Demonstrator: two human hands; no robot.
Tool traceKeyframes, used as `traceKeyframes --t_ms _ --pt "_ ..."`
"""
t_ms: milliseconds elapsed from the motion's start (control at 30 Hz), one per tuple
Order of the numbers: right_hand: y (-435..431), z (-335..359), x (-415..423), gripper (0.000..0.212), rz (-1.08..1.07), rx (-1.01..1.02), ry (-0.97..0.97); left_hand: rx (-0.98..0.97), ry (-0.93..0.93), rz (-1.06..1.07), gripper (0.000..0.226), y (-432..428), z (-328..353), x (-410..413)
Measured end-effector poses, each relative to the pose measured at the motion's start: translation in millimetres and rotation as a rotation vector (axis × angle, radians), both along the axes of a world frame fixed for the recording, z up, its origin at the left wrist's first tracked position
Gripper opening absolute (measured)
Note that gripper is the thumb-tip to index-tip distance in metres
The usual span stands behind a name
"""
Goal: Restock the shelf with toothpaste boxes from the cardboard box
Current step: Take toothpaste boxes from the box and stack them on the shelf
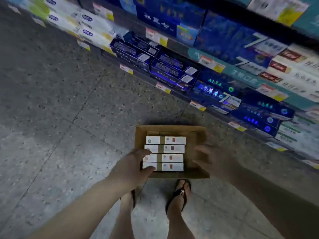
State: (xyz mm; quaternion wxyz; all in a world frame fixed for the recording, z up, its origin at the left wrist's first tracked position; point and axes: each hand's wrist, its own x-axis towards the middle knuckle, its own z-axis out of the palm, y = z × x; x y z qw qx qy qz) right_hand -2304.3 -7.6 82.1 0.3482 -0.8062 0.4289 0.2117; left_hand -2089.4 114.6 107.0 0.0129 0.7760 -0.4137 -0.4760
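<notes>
**A:** What is the left hand [133,167] doing?

**B:** It grips the left end of the toothpaste boxes [165,153]. The thumb lies against the nearest box and the fingers curl over the ends of the ones just beyond it. It looks like a real hold rather than a light touch.

**A:** And the right hand [209,158]?

**B:** It is blurred. Its fingers are spread wide and it holds nothing. It hovers just right of the pack, over the right-hand wall of the cardboard box [195,135]. I cannot tell whether it touches that wall.

**A:** Where is the stock?

**B:** Between the two hands. Four white boxes lie flat, side by side, inside the cardboard box. A brown band runs across all four, so they probably lift as one pack. The cardboard box sits on the floor [51,100], just ahead of a sandalled foot [181,192].

**A:** How far along is the job?

**B:** I'd say this batch is at its start. None of these four has left the cardboard box yet. The shelf [229,71] lies beyond the right hand, up and to its right. It is crowded with blue and white cartons, too smeared for me to pick out a gap.

**A:** What remains?

**B:** Closing the right hand on the free end, lifting the pack out, and placing it on the shelf. Beside the pack, on the right hand's side, I see only bare cardboard.
</notes>
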Motion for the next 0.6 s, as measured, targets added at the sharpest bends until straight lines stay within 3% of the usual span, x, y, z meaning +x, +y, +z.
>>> traceKeyframes --t_ms 333,600 --pt "-9.3 -212.2 34.0 0.038 -0.077 0.029 0.088 0.021 -0.004 -0.147 0.05 -11.4 -199.8 40.7" --pt "-18.0 -318.7 30.5 0.05 0.01 0.02 0.157 0.015 0.089 -0.123 0.055 -1.8 -302.8 30.3"
